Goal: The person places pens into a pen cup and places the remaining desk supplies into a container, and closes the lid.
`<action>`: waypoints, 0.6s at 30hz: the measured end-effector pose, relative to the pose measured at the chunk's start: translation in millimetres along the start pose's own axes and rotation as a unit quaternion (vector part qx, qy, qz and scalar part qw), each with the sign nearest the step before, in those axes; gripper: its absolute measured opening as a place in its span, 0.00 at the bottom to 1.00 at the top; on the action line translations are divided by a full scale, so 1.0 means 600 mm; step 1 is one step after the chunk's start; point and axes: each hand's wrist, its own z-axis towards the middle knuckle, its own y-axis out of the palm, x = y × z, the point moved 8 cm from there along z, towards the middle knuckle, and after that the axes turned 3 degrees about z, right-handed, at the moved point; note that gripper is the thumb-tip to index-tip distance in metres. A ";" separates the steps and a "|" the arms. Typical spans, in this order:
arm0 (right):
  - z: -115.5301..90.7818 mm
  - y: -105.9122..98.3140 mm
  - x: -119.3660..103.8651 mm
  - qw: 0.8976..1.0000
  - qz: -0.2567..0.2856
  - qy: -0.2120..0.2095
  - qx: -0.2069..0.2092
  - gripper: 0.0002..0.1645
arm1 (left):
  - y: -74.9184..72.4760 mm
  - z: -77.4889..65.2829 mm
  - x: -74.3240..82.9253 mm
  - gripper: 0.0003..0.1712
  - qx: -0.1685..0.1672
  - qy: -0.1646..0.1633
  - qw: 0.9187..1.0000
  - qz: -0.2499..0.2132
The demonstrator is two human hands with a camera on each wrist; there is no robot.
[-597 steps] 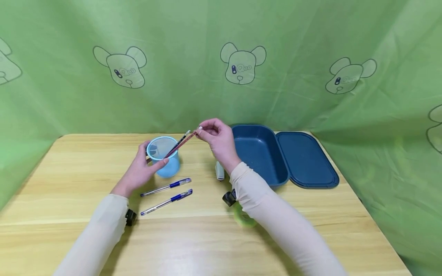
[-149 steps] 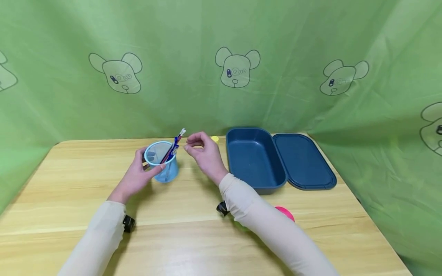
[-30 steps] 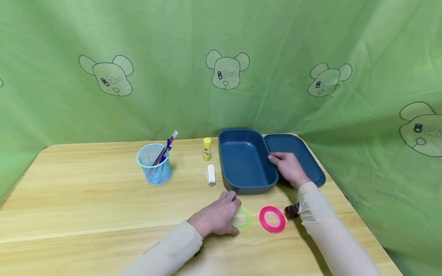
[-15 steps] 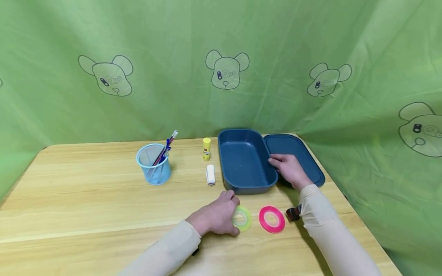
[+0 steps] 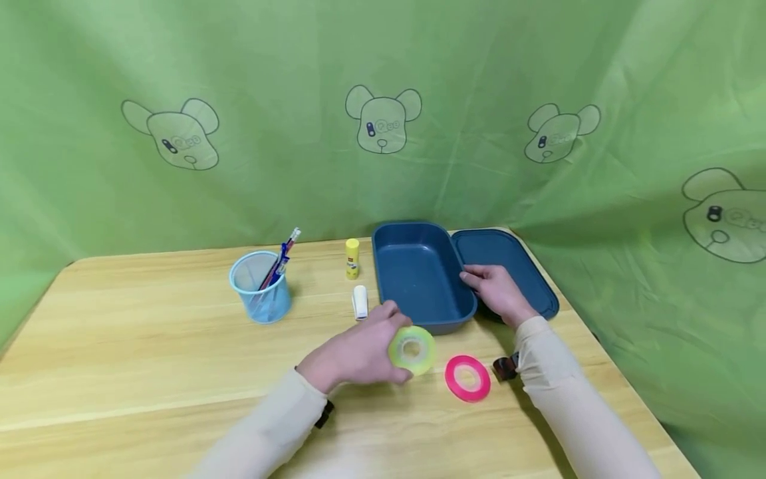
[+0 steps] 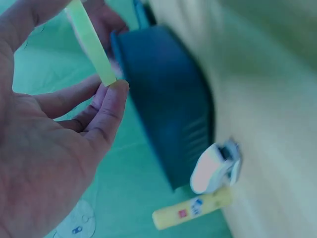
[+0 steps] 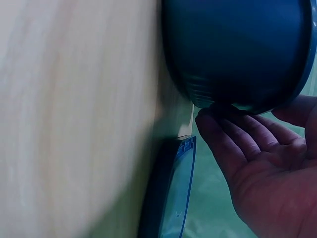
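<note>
My left hand (image 5: 362, 349) pinches a yellow-green tape roll (image 5: 427, 352) between thumb and fingertips. The roll is tilted up above the table, just before the near end of a dark blue plastic box (image 5: 419, 283). In the left wrist view the tape roll (image 6: 91, 44) shows edge-on between the fingers. My right hand (image 5: 495, 291) grips the box's right side, thumb over the rim. From the right wrist its fingers (image 7: 223, 144) lie along the outside of the box wall. Flat on the table beside the held roll is a pink tape roll (image 5: 452, 386).
Left of the box stand a yellow glue stick (image 5: 352, 259) and a small white stapler (image 5: 360, 303). Farther left is a light blue mesh pen cup (image 5: 269, 303) holding pens and pencils. The blue lid (image 5: 509, 256) lies right of the box. A green curtain (image 5: 287, 166) closes off the back.
Over the last second my left hand has lifted the yellow-green tape roll off the table and tilted it up. Earlier, the pens went into the cup. My right hand keeps its place on the box.
</note>
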 end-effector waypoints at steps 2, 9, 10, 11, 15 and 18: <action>0.000 0.000 0.000 1.000 0.002 -0.003 0.000 0.29 | -0.017 0.005 0.000 0.37 0.005 0.002 1.000 -0.005; 0.000 -0.001 0.000 1.000 -0.002 -0.006 0.002 0.29 | -0.066 0.046 -0.011 0.40 0.021 0.001 0.999 0.031; 0.000 -0.001 0.000 1.000 -0.003 -0.005 0.001 0.29 | -0.071 0.052 -0.013 0.40 0.023 0.001 0.999 0.038; 0.000 0.000 0.000 1.000 -0.002 -0.005 -0.001 0.29 | -0.074 0.058 -0.015 0.40 0.025 0.001 0.999 0.043; 0.000 0.001 0.000 1.000 -0.002 -0.004 -0.002 0.29 | -0.085 0.083 -0.029 0.40 0.031 -0.012 0.998 0.047; 0.000 0.001 0.000 1.000 -0.005 -0.004 -0.002 0.29 | -0.089 0.102 -0.039 0.40 0.030 -0.023 0.998 0.045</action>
